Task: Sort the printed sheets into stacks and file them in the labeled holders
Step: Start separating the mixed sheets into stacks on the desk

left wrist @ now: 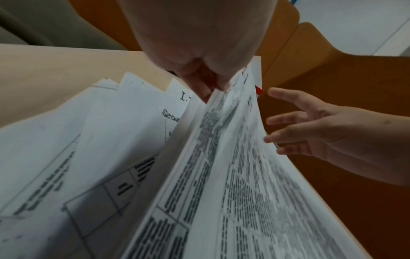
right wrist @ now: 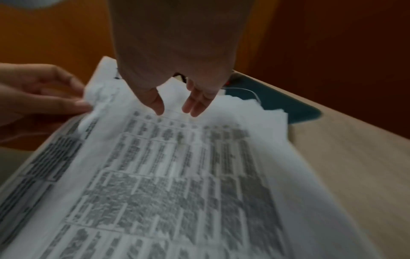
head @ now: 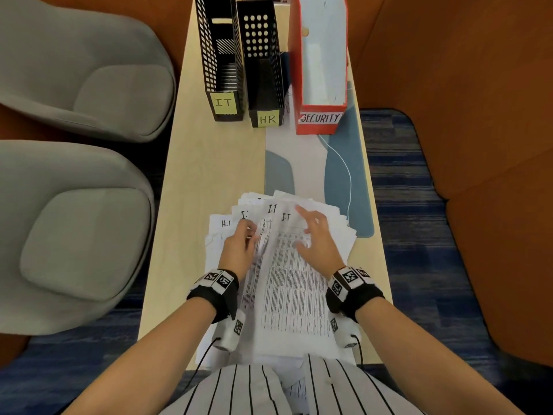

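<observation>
Two hands work mid-frame: left hand pinches IT sheets, right hand hovers loose-fingered—fan headings before lifting.

Two grey armchairs stand at nine and ten o'clock beside the pale wooden table. A blue-and-white mat lies on the table toward one o'clock, crossed by a thin white cable. Dark blue carpet shows at three o'clock, against an orange wall.
</observation>
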Available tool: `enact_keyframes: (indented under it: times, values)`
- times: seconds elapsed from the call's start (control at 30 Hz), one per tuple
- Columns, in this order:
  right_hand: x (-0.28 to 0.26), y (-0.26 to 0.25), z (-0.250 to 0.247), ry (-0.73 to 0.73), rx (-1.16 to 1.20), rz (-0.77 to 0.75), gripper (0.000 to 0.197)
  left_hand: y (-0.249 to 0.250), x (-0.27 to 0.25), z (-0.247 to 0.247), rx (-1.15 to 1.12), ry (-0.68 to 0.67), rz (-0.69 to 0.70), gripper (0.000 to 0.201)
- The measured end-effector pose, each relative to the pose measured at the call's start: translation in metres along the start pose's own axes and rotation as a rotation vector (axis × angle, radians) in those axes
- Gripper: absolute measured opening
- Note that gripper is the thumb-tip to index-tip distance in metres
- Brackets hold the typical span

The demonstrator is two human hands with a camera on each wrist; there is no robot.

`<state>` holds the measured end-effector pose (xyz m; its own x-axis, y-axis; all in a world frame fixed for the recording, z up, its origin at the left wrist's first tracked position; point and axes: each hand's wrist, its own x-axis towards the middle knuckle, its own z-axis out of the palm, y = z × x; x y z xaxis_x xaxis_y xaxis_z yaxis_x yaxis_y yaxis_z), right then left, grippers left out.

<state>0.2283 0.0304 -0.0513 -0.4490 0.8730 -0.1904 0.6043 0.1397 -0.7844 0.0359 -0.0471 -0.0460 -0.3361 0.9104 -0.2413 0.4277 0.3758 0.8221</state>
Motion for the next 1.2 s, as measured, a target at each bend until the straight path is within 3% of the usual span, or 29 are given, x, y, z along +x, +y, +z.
enact_keyframes:
  times: [0.13,0.23,0.33,0.47,0.53,0.6,0.73,0.8,0.87,0.93,1.0,1.07,1.13,1.2]
  values:
    - [0.013,-0.018,0.016,-0.102,-0.089,-0.068,0.086,0.000,0.000,0.003,-0.028,-0.045,0.061,0.004]
    - [0.020,-0.015,0.021,-0.085,-0.132,0.041,0.096,-0.003,0.001,0.002,-0.009,-0.050,0.058,0.012]
    - [0.024,-0.005,0.018,-0.075,-0.204,0.142,0.071,-0.008,0.000,-0.001,0.059,-0.056,0.101,0.011]
    - [0.023,0.001,0.010,-0.028,-0.076,0.055,0.024,-0.015,-0.002,-0.005,0.109,-0.117,0.158,0.010]
    - [0.019,0.003,0.007,0.012,-0.036,0.012,0.027,-0.019,-0.003,-0.005,0.178,-0.215,0.192,0.011]
    - [0.012,0.005,0.005,0.036,0.046,0.041,0.026,-0.020,-0.004,-0.004,0.190,-0.300,0.133,0.015]
    - [-0.001,0.008,-0.002,0.118,0.178,0.094,0.015,-0.014,0.002,-0.004,0.151,-0.272,-0.053,0.031]
    - [-0.001,0.007,-0.004,0.111,0.162,0.123,0.023,-0.011,0.005,-0.001,0.153,-0.265,-0.110,0.045]
    - [0.005,0.004,-0.003,0.036,0.077,0.192,0.045,-0.008,0.006,0.002,0.092,-0.221,-0.196,0.048]
    - [0.013,-0.003,-0.002,-0.029,0.057,0.202,0.065,-0.009,0.007,0.005,0.098,-0.220,-0.177,0.032]
    - [0.021,-0.010,-0.003,-0.065,0.045,0.189,0.070,-0.005,0.004,0.005,0.127,-0.271,-0.061,0.014]
    - [0.027,-0.014,-0.005,-0.067,-0.049,0.145,0.046,-0.003,-0.001,0.003,0.092,-0.285,-0.008,0.015]
    - [0.030,-0.015,-0.006,-0.039,-0.218,0.108,0.011,-0.001,-0.003,-0.001,0.018,-0.286,-0.068,0.016]
    - [0.030,-0.008,-0.005,0.007,-0.307,0.118,0.006,-0.002,-0.007,-0.007,-0.158,-0.336,-0.173,0.007]
